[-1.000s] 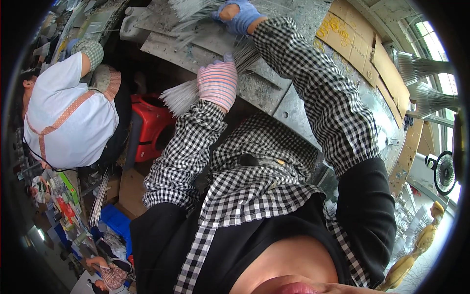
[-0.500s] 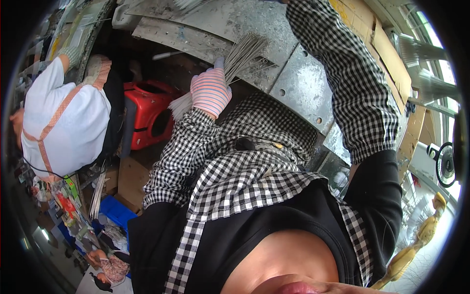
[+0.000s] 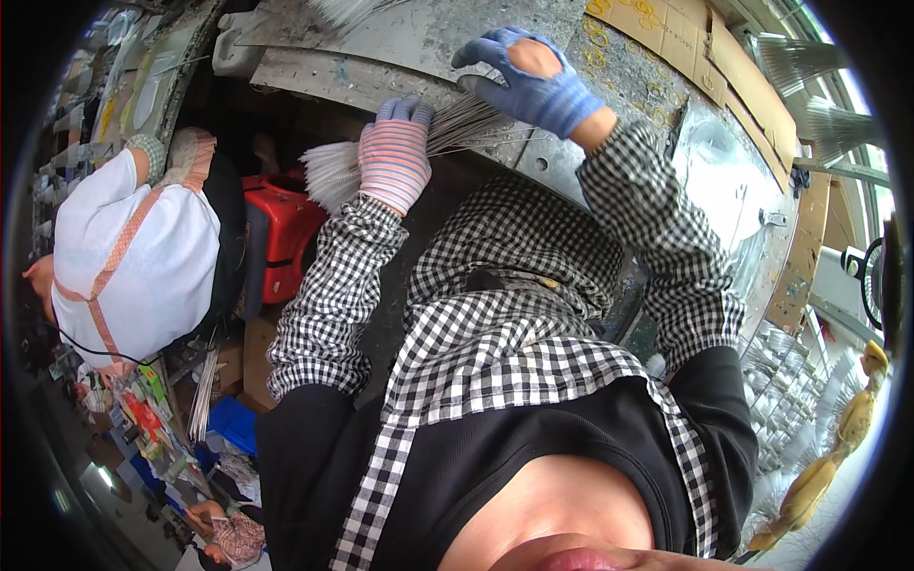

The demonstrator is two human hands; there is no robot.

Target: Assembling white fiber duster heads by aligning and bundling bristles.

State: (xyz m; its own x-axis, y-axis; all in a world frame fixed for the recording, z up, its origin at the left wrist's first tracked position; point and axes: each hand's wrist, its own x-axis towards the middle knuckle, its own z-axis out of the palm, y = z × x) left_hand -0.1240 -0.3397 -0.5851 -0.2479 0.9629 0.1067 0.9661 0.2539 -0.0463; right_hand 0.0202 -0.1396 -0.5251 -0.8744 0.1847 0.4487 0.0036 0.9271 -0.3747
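My left hand [image 3: 393, 157], in a pink and grey striped glove, is wrapped round a bundle of thin wire brushes [image 3: 330, 173]. The pale, bristly ends fan out to the left, below the table edge. Their grey wire stems [image 3: 462, 127] run up to the right, over the metal tabletop's front edge. Above the stem ends is my right hand [image 3: 538, 81], in a blue glove with a hole at the back. Its fingers are apart from the thumb, with nothing visible between them. Whether the thumb touches the stems I cannot tell.
The worn metal tabletop [image 3: 400, 52] carries another wire bundle [image 3: 347, 11] at its far edge. Flattened cardboard [image 3: 666, 43] stands along the right. A red plastic stool [image 3: 286, 233] is at the left, beside a co-worker in white [image 3: 138, 257]. More bristle bundles [image 3: 800, 65] stand far right.
My right hand has come back from the far edge of the table to the stem ends. My left hand has shifted slightly left with the bundle, which now lies flatter.
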